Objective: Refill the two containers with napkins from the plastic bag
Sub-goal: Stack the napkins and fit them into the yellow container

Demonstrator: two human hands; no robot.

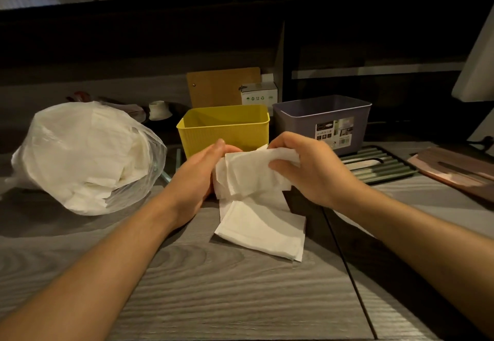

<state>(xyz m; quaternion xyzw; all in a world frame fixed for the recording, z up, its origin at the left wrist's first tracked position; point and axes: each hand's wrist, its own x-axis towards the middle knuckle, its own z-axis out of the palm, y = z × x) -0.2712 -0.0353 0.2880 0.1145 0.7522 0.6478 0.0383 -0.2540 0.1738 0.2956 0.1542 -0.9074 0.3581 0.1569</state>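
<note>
The grey wood-grain table [240,295] is running out of view at the bottom and both sides. On its left, the clear plastic bag [85,153] is bulging with white napkins, its near edge blurring into the tabletop. The grey-purple plastic container [302,121] at the back right is wearing a printed label whose writing is too small to read; the ribbed yellow plastic container [227,129] beside it is partly hidden by the hands. Behind them, a small white carton [258,96] is showing tiny handling symbols. The bundle of white paper napkins [254,175] is being held just in front of the yellow container, its lower sheets drooping onto the table. The left hand [197,177] is gripping its left end, fingertips hidden behind the paper; the right hand [307,169] is pinching its right end.
</note>
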